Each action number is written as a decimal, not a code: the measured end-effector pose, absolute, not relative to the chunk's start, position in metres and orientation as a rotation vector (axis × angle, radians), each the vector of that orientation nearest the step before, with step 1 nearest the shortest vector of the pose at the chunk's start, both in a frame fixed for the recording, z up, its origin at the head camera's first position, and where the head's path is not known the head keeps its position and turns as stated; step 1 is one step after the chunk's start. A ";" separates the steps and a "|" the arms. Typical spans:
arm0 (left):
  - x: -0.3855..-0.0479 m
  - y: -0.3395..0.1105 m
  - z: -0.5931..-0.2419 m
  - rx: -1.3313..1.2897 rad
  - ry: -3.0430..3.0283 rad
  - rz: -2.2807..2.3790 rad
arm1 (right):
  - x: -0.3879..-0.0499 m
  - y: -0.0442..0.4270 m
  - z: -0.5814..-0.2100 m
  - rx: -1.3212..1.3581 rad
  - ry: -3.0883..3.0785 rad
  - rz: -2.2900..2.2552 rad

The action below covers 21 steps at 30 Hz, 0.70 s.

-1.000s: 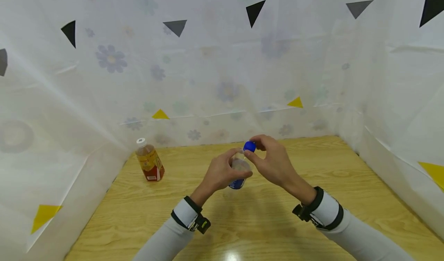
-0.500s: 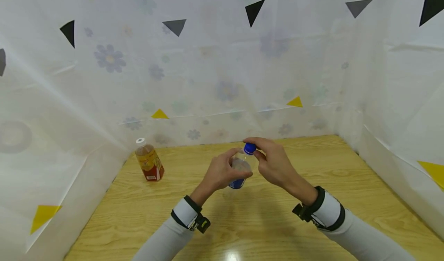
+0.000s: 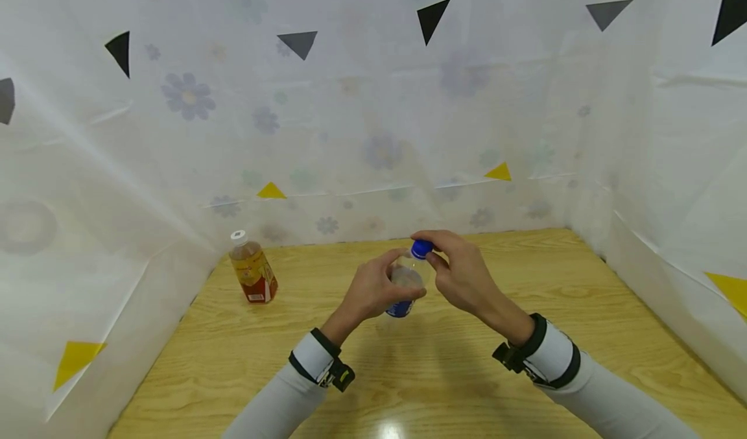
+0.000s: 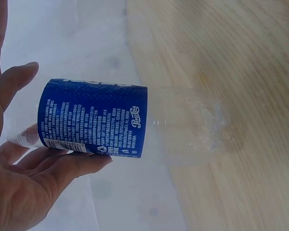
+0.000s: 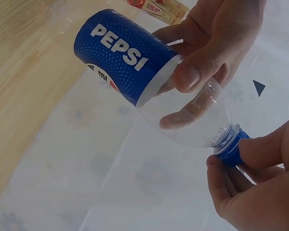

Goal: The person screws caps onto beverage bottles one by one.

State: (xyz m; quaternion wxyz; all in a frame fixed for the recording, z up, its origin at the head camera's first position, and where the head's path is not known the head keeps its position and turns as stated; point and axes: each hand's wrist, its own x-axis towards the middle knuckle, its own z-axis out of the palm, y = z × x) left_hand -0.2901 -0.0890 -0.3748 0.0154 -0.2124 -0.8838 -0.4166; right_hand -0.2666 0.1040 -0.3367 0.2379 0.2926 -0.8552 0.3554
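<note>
My left hand (image 3: 371, 288) grips a clear plastic Pepsi bottle (image 3: 406, 277) round its upper part, thumb on the near side. A blue label (image 4: 94, 120) wraps the bottle's middle; the clear lower part looks empty in the left wrist view. The bottle stands roughly upright over the wooden table; whether its base touches the wood I cannot tell. At the top, my right hand (image 3: 463, 273) pinches the blue cap (image 5: 232, 153) between thumb and fingers. The cap sits on the threaded neck (image 5: 226, 137), with some threads showing below it in the right wrist view.
A second bottle (image 3: 253, 273), with amber contents, a yellow and red label and a white cap, stands at the table's back left. The wooden table (image 3: 327, 387) is enclosed by white flower-patterned sheets (image 3: 373, 115) on the back and both sides.
My right fingers have shifted round the cap: the index finger has come left across its top, the thumb has drawn back right. The left hand and bottle stay nearly still.
</note>
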 end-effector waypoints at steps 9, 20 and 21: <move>-0.289 -0.089 -0.374 -0.664 -2.745 -1.314 | -0.270 0.106 -0.339 0.737 -2.308 0.983; -0.290 -0.089 -0.375 -0.657 -2.756 -1.300 | -0.271 0.106 -0.340 0.724 -2.315 0.974; -0.290 -0.089 -0.375 -0.657 -2.757 -1.301 | -0.271 0.106 -0.340 0.715 -2.336 0.967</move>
